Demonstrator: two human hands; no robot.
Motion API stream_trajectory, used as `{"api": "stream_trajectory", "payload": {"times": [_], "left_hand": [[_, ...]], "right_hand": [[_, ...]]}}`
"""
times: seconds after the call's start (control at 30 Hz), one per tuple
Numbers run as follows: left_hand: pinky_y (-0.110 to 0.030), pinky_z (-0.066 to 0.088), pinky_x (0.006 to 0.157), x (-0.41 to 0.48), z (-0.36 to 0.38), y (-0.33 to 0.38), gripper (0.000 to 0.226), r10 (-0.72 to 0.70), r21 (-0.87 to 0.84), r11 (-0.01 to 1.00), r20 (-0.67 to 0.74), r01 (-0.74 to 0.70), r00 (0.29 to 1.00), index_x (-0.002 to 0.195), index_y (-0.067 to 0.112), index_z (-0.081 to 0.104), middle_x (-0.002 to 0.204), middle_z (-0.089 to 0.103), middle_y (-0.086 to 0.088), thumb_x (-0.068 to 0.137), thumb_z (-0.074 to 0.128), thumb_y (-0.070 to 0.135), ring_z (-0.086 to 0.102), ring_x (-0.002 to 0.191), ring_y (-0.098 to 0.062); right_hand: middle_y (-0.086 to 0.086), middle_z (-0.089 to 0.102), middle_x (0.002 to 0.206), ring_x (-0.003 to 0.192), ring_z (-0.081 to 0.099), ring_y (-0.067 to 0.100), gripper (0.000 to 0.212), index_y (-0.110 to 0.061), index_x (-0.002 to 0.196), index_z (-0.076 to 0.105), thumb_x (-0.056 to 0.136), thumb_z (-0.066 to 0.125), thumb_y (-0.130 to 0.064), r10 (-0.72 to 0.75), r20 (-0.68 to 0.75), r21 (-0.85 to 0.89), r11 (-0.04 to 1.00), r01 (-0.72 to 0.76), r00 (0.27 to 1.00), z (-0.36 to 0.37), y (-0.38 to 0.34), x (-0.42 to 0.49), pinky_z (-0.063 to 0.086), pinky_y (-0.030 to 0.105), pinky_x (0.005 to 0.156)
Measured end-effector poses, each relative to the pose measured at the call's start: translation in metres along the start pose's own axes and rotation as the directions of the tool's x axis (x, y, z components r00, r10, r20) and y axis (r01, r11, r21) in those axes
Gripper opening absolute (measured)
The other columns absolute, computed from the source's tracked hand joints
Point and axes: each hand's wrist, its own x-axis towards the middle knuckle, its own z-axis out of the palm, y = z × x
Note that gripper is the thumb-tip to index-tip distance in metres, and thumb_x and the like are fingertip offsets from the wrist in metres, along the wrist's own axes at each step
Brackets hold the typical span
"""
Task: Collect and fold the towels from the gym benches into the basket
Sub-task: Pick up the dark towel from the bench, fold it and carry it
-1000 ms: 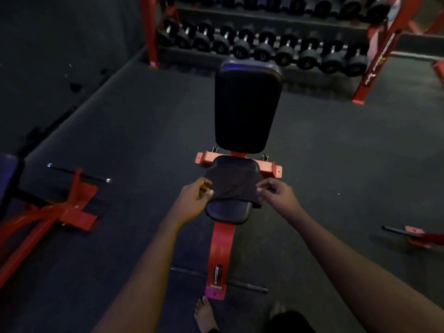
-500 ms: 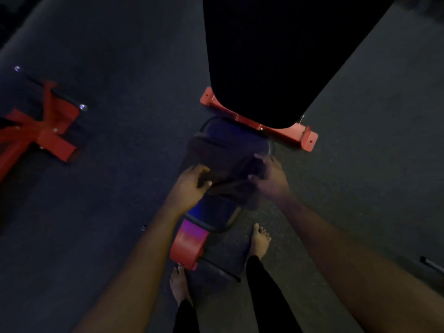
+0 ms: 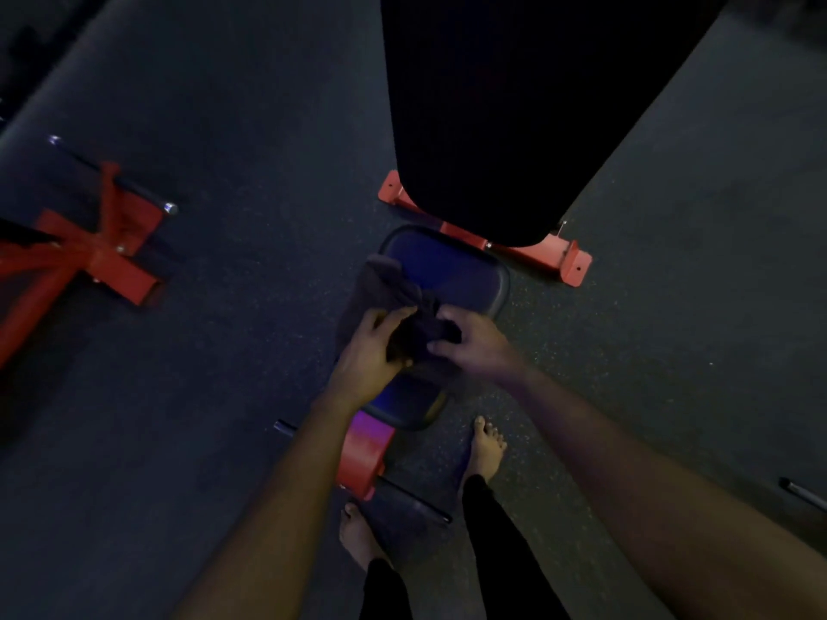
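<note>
On one towel (image 3: pixel 384 283), two hands (image 3: pixel 369 351) (image 3: pixel 479 343)

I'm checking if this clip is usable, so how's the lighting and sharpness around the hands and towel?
Head view: dim overall, with a purple-blue cast on the bench seat; the dark towel barely separates from it; the left hand and right hand gripping it look slightly soft but readable; the backrest is featureless black.

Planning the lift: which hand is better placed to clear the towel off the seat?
Probably left: the left hand grips the towel beside its loose part on the seat; the right hand pinches the bunched end.
</note>
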Motion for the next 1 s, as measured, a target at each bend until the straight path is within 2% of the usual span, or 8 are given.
{"api": "stream_trajectory", "payload": {"times": [0.17,0.33,0.5,0.57,0.6,0.7,0.83,1.0], "left_hand": [[-0.042,0.048,0.08,-0.035,-0.078,0.035,0.01,0.201,0.141,0.974,-0.194,-0.176,0.96,0.089,0.015,0.055,0.098,0.052,-0.005,0.08,0.059,0.014,0.054,0.09,-0.027],[-0.042,0.049,0.079,-0.087,-0.161,0.076,0.007,0.25,0.091,0.968,-0.223,-0.235,0.942,0.078,0.011,0.051,0.092,0.066,-0.005,0.077,0.051,0.005,0.061,0.088,-0.023],[-0.043,0.054,0.075,-0.144,-0.238,0.092,0.015,0.192,0.105,0.98,-0.257,-0.17,0.947,0.069,0.01,0.049,0.089,0.072,-0.011,0.078,0.048,0.022,0.068,0.089,-0.024],[-0.034,0.053,0.091,-0.168,-0.255,0.112,0.007,0.256,0.045,0.967,-0.168,-0.252,0.952,0.086,0.015,0.053,0.117,0.068,-0.005,0.081,0.057,0.012,0.064,0.11,-0.016],[-0.028,0.048,0.098,-0.179,-0.26,0.125,0.026,0.326,0.008,0.945,-0.127,-0.327,0.937,0.105,0.019,0.054,0.129,0.062,-0.001,0.082,0.061,0.009,0.059,0.118,-0.011],[-0.021,0.045,0.099,-0.204,-0.272,0.154,0.057,0.468,-0.011,0.883,-0.04,-0.469,0.883,0.133,0.034,0.043,0.122,0.064,0.005,0.085,0.068,0.016,0.059,0.113,-0.004],[-0.033,0.048,0.067,-0.229,-0.29,0.168,0.007,0.481,0.19,0.87,-0.12,-0.456,0.868,0.089,0.019,0.057,0.08,0.064,-0.002,0.09,0.063,0.021,0.058,0.071,-0.013],[-0.028,0.033,0.055,-0.263,-0.318,0.164,0.024,0.51,0.221,0.86,-0.391,-0.46,0.766,0.072,0.015,0.037,0.066,0.048,-0.004,0.079,0.058,0.007,0.039,0.058,-0.01]], "right_hand": [[-0.006,0.064,0.086,0.076,0.058,0.002,0.025,-0.017,0.096,0.061,0.078,0.079,-0.017,-0.04,-0.005,-0.009,0.999,0.04,0.999,-0.011,-0.083,-0.04,0.044,0.016,0.067],[-0.002,0.062,0.089,0.085,0.056,0.014,0.034,-0.017,0.098,0.069,0.07,0.082,-0.031,0.064,-0.022,-0.465,0.883,-0.067,0.998,-0.03,-0.147,-0.088,0.036,0.024,0.069],[-0.002,0.064,0.074,0.074,0.059,0.014,0.013,-0.02,0.081,0.07,0.075,0.081,-0.024,-0.102,-0.34,-0.302,0.953,-0.006,0.935,-0.045,-0.216,-0.148,0.039,0.022,0.055],[-0.001,0.066,0.077,0.075,0.062,0.015,0.01,-0.018,0.081,0.068,0.079,0.077,-0.019,-0.241,-0.374,-0.245,0.957,0.155,0.896,-0.043,-0.253,-0.168,0.047,0.028,0.064],[0.001,0.068,0.081,0.077,0.063,0.017,0.009,-0.016,0.084,0.068,0.08,0.076,-0.016,-0.32,-0.355,-0.247,0.938,0.242,0.878,-0.04,-0.271,-0.175,0.049,0.032,0.07],[0.002,0.07,0.085,0.079,0.065,0.015,0.011,-0.017,0.089,0.068,0.082,0.075,-0.022,-0.434,-0.29,-0.297,0.888,0.351,0.853,-0.028,-0.317,-0.195,0.05,0.031,0.075],[-0.002,0.07,0.08,0.071,0.062,0.006,0.021,-0.017,0.088,0.07,0.081,0.079,-0.035,-0.393,-0.352,-0.323,0.903,0.284,0.85,-0.021,-0.337,-0.22,0.047,0.022,0.064],[0.0,0.066,0.079,0.075,0.06,0.015,0.018,-0.017,0.079,0.068,0.086,0.073,-0.033,-0.186,-0.236,-0.482,0.875,0.052,0.954,-0.025,-0.322,-0.247,0.042,0.028,0.06]]}}
